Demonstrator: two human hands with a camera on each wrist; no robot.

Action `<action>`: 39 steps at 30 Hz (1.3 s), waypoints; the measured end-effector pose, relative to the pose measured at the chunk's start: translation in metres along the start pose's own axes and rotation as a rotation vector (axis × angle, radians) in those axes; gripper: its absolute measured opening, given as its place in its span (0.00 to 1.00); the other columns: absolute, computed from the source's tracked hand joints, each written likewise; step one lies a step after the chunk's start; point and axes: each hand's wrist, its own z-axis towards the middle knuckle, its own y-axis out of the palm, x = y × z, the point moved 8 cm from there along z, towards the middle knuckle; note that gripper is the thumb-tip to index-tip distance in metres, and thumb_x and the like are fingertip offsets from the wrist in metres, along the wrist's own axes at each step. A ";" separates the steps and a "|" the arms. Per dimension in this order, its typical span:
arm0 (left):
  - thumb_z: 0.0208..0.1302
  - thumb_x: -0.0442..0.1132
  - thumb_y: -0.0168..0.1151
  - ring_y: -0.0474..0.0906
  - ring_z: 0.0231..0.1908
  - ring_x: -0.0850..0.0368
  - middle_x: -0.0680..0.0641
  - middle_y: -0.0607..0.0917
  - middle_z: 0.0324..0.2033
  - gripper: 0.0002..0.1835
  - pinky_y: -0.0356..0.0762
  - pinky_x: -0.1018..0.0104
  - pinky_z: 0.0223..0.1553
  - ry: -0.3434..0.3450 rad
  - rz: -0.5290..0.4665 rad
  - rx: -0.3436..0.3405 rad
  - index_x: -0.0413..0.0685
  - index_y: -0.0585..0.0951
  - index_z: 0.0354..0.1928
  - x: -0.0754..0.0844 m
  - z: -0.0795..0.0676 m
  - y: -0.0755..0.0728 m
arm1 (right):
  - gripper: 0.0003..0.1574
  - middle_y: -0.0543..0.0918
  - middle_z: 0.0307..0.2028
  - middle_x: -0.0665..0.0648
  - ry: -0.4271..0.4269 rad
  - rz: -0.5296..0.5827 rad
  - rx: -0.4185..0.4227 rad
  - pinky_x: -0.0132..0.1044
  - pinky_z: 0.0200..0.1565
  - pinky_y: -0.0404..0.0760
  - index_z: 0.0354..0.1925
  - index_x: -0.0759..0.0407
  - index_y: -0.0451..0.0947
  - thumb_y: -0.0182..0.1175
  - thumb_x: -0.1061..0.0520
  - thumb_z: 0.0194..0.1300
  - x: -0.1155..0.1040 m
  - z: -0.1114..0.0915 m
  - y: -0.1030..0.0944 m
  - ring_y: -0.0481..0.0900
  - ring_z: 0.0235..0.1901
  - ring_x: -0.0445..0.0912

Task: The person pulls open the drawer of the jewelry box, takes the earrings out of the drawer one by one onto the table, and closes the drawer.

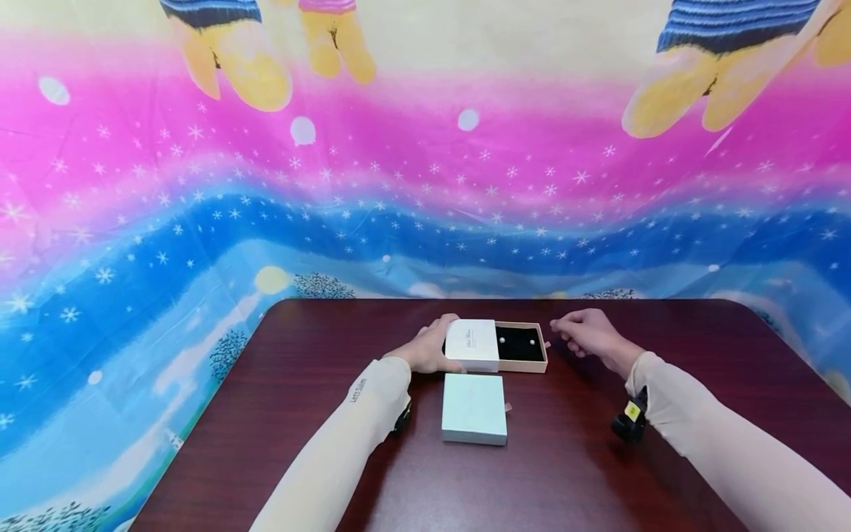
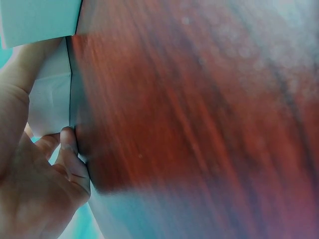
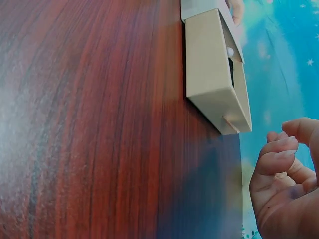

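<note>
The surface (image 1: 545, 473) looks glossy, so the white box sleeve (image 1: 472, 346), near the middle of the far edge, could skid toward the right edge if a pull on its contents outdoes the hold on it. The left hand (image 1: 425, 351) grips the sleeve's left end, thumb on the near side and fingers on the far side; squeezing too hard might bow the walls and make things bind. The right hand (image 1: 588, 334) is loosely curled — nothing shows in its fingers — and stands apart from the box, toward the right edge. The drawer (image 1: 521, 366) sits partway out of the sleeve; drawn too far, it could drop free and tip. Its black pad (image 1: 516, 345) might then lift, and a brushing fingertip could dislodge the two white beads (image 1: 501, 340) on it. The thin tab (image 1: 548, 344) at the drawer's end could bend or slip if tugged askew. Around this, a patterned cloth (image 1: 399, 162) hangs beyond the far edge. A closed pale box (image 1: 473, 406) lies just on the near-edge side of the sleeve — the likeliest obstacle, since the dark wrist device (image 1: 402, 419) on the left arm could knock it.
</note>
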 end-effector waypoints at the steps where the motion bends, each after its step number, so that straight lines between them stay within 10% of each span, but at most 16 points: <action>1: 0.50 0.53 0.74 0.64 0.57 0.51 0.48 0.68 0.62 0.53 0.65 0.51 0.61 0.001 0.002 0.001 0.56 0.51 0.73 0.000 0.000 0.000 | 0.25 0.72 0.22 0.47 -0.003 -0.004 -0.001 0.33 0.24 0.73 0.47 0.72 0.75 0.54 0.49 0.70 -0.002 0.000 0.000 0.69 0.19 0.37; 39: 0.51 0.54 0.73 0.63 0.58 0.50 0.48 0.68 0.63 0.53 0.65 0.51 0.61 -0.008 0.004 -0.001 0.56 0.50 0.73 -0.003 0.001 0.002 | 0.19 0.78 0.24 0.55 -0.103 -0.055 -0.043 0.36 0.22 0.71 0.45 0.71 0.80 0.54 0.56 0.69 -0.033 0.002 0.036 0.65 0.15 0.41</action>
